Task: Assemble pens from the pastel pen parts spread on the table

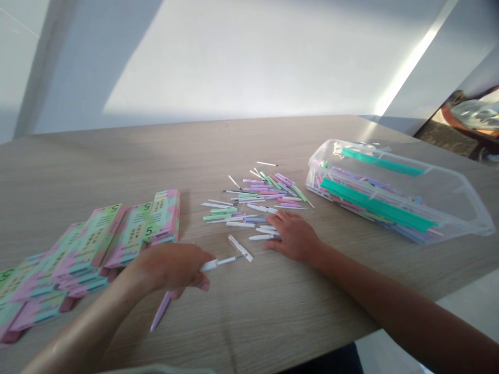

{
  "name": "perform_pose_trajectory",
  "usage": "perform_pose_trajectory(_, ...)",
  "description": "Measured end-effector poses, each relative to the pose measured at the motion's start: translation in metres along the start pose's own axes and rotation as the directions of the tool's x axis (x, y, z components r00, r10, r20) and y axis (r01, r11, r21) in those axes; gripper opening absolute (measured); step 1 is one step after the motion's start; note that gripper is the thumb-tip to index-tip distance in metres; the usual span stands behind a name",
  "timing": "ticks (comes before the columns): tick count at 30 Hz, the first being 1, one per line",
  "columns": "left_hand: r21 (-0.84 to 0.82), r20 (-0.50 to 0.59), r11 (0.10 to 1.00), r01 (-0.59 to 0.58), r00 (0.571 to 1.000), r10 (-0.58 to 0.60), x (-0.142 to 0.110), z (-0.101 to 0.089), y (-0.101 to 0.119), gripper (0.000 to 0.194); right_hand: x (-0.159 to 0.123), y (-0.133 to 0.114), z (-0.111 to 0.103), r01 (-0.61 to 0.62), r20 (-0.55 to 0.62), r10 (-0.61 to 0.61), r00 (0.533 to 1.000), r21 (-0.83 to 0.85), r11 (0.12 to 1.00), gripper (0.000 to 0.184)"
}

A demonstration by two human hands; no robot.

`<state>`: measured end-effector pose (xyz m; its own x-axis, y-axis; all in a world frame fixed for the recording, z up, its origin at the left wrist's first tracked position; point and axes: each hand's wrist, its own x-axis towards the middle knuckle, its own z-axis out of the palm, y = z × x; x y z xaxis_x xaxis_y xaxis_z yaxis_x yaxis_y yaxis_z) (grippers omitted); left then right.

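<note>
Hands (pixel 169 267) (pixel 292 238) — pen (pixel 218 263) in the left

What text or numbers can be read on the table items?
"5": large numeral on the pastel pink-and-green cardboard packs, seen on at least two.
Small printed lines beside it: too small to read.
Slim pastel-and-white plastic pens: no legible text.
</note>
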<state>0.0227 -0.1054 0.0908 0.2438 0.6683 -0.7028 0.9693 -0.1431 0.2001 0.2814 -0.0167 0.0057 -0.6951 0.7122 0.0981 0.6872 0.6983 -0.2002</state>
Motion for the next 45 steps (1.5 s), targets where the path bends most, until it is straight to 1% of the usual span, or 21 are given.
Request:
perform_pose_trajectory(5, -0.009, 0.0, 1.0, 0.017, 1.0, -0.017, -0.001, 0.0, 0.0, 0.021, 0.003, -0.003, 0.003, 0.038, 0.003, -0.038, 0.999, 0.04, 0.998, 0.037)
perform_pose_trajectory(11, -0.003, 0.002, 1.0, 0.015, 1.0, -0.015, 0.001, 0.0, 0.001, 0.024, -0.003, 0.006, -0.001, 0.077, 0.022, -0.08, 0.997, 0.119, 0.99, 0.031)
perform_pose_trajectory(13, 0.004, 0.013, 1.0, 0.024, 1.0, -0.024, 0.001, 0.0, 0.001, 0.024, -0.004, 0.008, -0.002, 0.086, 0.027, -0.09, 0.996, 0.133, 0.987, 0.031)
perform_pose_trajectory(16, 0.014, 0.002, 1.0, 0.025, 1.0, -0.025, 0.002, 0.0, 0.0, 0.024, -0.004, 0.009, -0.002, 0.087, 0.036, -0.093, 0.995, 0.141, 0.986, 0.032)
perform_pose_trajectory(25, 0.026, 0.006, 0.999, 0.047, 0.999, -0.047, 0.001, 0.0, 0.003, 0.023, -0.003, 0.012, -0.004, 0.087, 0.038, -0.092, 0.995, 0.106, 0.991, 0.037)
perform_pose_trajectory(28, 0.024, 0.001, 0.998, 0.051, 0.999, -0.051, 0.001, 0.0, 0.003, 0.024, -0.004, 0.017, -0.005, 0.083, 0.029, -0.086, 0.996, 0.095, 0.992, 0.045)
perform_pose_trajectory(30, 0.031, -0.01, 0.998, 0.049, 0.999, -0.049, 0.001, 0.0, 0.003, 0.025, -0.005, 0.022, -0.006, 0.08, -0.001, -0.08, 0.997, 0.102, 0.992, 0.052)
perform_pose_trajectory(32, 0.033, -0.018, 0.998, 0.05, 0.999, -0.049, 0.001, 0.0, 0.003, 0.025, -0.006, 0.029, -0.008, 0.063, -0.068, -0.054, 0.996, 0.136, 0.989, 0.054)
perform_pose_trajectory(35, 0.02, -0.01, 0.998, 0.057, 0.998, -0.057, 0.002, 0.001, 0.001, 0.023, -0.006, 0.04, -0.012, 0.006, -0.199, 0.04, 0.979, 0.223, 0.975, 0.04)
perform_pose_trajectory(37, 0.011, -0.017, 0.999, 0.051, 0.999, -0.051, 0.003, 0.001, 0.001, 0.022, -0.005, 0.046, -0.015, -0.049, -0.275, 0.122, 0.954, 0.259, 0.965, 0.031)
perform_pose_trajectory(39, 0.012, -0.029, 0.999, 0.051, 0.998, -0.051, 0.003, 0.001, 0.001, 0.022, -0.004, 0.053, -0.018, -0.093, -0.334, 0.185, 0.924, 0.275, 0.957, 0.025)
perform_pose_trajectory(43, 0.002, -0.009, 0.997, 0.074, 0.997, -0.074, 0.003, -0.001, 0.003, 0.022, -0.002, 0.07, -0.019, -0.133, -0.411, 0.25, 0.877, 0.292, 0.947, 0.02)
perform_pose_trajectory(45, -0.01, -0.006, 0.998, 0.068, 0.998, -0.068, 0.003, -0.001, 0.002, 0.021, -0.001, 0.08, -0.02, -0.15, -0.462, 0.276, 0.843, 0.291, 0.945, 0.018)
